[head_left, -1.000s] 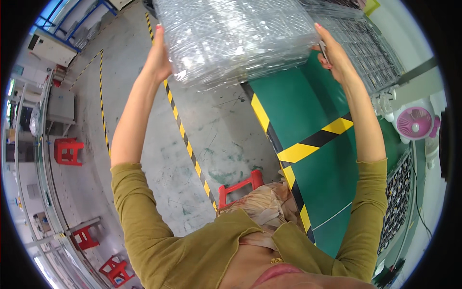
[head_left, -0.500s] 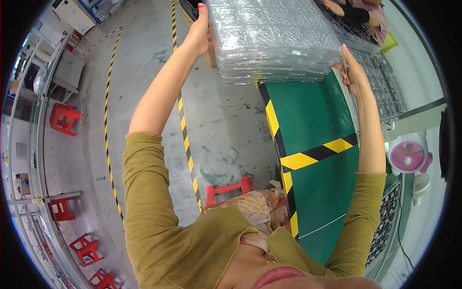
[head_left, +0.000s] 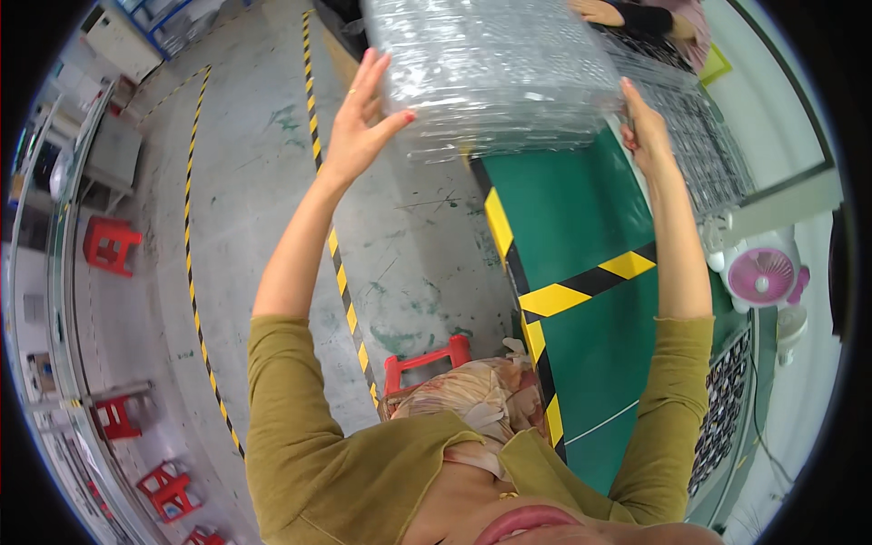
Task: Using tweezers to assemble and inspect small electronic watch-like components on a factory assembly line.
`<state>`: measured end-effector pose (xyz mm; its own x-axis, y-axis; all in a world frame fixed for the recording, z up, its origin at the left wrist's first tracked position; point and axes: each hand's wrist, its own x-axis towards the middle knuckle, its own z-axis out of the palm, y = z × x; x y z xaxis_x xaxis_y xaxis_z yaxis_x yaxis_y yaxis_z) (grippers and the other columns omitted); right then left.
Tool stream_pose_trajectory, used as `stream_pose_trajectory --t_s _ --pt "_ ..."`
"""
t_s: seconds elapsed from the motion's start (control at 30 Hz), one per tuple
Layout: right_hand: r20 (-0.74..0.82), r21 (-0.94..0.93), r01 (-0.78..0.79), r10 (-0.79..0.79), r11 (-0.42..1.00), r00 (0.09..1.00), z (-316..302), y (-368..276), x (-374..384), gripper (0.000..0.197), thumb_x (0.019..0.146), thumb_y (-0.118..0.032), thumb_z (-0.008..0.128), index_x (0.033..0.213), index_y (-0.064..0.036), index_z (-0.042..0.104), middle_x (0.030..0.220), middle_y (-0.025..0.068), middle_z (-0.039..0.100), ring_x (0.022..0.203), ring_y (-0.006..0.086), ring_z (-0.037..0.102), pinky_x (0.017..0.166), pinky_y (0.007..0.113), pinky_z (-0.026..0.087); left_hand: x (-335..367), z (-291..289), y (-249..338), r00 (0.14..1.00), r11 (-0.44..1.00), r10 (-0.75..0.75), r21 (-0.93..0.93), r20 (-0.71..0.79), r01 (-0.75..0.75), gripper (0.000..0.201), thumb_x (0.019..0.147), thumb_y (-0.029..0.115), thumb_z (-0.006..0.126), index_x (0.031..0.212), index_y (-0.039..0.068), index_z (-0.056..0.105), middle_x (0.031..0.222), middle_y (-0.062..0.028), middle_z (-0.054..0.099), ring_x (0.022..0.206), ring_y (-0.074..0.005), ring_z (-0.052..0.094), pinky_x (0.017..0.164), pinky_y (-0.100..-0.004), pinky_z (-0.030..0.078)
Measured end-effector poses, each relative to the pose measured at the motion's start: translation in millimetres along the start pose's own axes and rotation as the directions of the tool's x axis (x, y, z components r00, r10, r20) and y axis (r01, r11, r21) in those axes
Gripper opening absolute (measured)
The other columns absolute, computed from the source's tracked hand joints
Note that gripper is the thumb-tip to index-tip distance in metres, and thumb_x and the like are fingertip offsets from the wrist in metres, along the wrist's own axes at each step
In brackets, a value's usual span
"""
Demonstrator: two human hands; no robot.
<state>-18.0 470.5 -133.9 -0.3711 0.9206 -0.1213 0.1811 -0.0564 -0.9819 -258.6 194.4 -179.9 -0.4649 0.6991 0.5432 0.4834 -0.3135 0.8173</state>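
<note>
A tall stack of clear plastic trays (head_left: pixel 495 68) rests at the far end of the green work surface (head_left: pixel 572 213). Beside its left side is my left hand (head_left: pixel 359 127), fingers spread and thumb out toward the near left corner. I cannot tell whether that thumb touches the trays. My right hand (head_left: pixel 647 132) is at the stack's right edge, index finger stretched along the side and the other fingers partly bent. Neither hand is wrapped round the stack.
Another person's hand (head_left: pixel 598 12) reaches in behind the stack, over trays of dark parts (head_left: pixel 686 136). A pink and white fan (head_left: pixel 761 275) stands at right. Red stools (head_left: pixel 111 245) line the left, with one (head_left: pixel 427 359) close to me. Yellow-black tape (head_left: pixel 590 286) crosses the surface.
My left hand has come off the stack's left side, dropping nearer and spreading its fingers. My right hand stays by the right edge. The view has shifted slightly, and the other person's hand has moved left.
</note>
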Motion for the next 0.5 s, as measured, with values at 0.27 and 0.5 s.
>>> stream_pose_trajectory --t_s 0.27,0.5 --pt "0.005 -0.106 0.088 -0.088 0.99 0.996 12 4 6 0.053 0.073 -0.05 0.063 0.078 0.0032 0.059 0.069 0.0053 0.056 0.041 0.0064 0.032 0.037 0.023 0.021 -2 4 -15 0.989 0.996 0.001 0.088 -0.149 0.012 0.066 0.074 0.003 0.063 0.132 0.002 0.03 0.138 -0.0099 0.028 0.127 -0.0226 0.027 0.1 -0.0361 0.027" --pt "-0.17 -0.279 0.4 -0.455 0.873 0.874 -34 3 -52 0.04 0.077 -0.043 0.062 0.067 -0.0043 0.056 0.055 -0.0057 0.04 0.049 0.0039 0.031 0.043 0.022 0.024 -28 46 35 0.859 0.86 0.476 0.304 -0.19 -0.41 0.077 0.078 0.026 0.061 0.133 -0.003 0.016 0.141 -0.0159 0.014 0.131 -0.0283 0.013 0.105 -0.0433 0.015"
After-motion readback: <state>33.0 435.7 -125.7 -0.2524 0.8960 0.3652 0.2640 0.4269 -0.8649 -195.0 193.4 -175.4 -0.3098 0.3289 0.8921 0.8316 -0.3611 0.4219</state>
